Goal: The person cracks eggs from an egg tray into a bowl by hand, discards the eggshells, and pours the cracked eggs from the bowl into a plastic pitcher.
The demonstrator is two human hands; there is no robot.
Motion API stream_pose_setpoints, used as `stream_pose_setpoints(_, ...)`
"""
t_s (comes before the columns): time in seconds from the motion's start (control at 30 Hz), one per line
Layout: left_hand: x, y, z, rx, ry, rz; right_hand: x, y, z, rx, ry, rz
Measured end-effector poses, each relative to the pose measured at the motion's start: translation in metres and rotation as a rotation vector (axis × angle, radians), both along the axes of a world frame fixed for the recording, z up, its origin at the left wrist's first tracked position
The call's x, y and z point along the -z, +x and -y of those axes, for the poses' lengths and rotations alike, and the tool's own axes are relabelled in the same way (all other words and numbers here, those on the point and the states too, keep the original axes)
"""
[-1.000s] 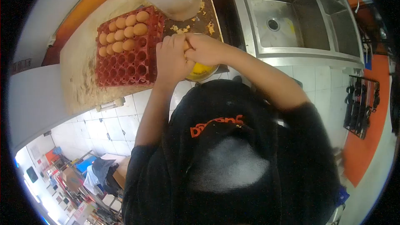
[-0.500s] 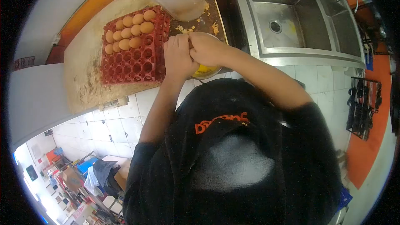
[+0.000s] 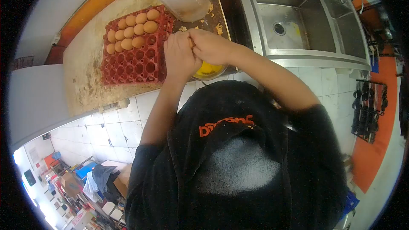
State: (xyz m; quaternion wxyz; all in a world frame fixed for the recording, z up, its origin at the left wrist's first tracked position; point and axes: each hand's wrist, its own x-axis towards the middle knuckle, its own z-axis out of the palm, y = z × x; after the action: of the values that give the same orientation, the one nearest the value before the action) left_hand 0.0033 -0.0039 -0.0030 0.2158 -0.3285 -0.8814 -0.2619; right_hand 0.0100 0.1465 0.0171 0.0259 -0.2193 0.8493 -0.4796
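My left hand [image 3: 181, 54] and my right hand [image 3: 212, 49] are pressed together with curled fingers, over the near left part of a round bowl [image 3: 218, 75]. Whatever they hold between them is hidden by the fingers. Yellow contents [image 3: 208, 69], looking like egg yolk, show in the bowl just below my right hand. Immediately left of my left hand is a stack of red egg trays [image 3: 128, 66]. Several brown eggs [image 3: 138, 29] fill its far part, while the nearer cups hold none.
A large translucent pitcher [image 3: 185, 0] stands beyond my hands, with crumbled bits [image 3: 219, 28] on the dark board beside it. At the right is a steel sink [image 3: 294, 38]. The worn wooden table [image 3: 83, 76] extends left of the trays. Farther right hangs a black rack [image 3: 368, 110].
Both hands have shifted slightly left and nearer, still together. A little more of the yellow in the bowl shows. The whole view has moved slightly.
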Motion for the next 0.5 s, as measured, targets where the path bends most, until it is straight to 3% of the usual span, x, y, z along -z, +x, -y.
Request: stream_pose_setpoints(0.5, -0.0021, -0.0037, 0.0025, 0.018, 0.038, -0.186, -0.0092, 0.0038, -0.0002, 0.012, 0.126, -0.113)
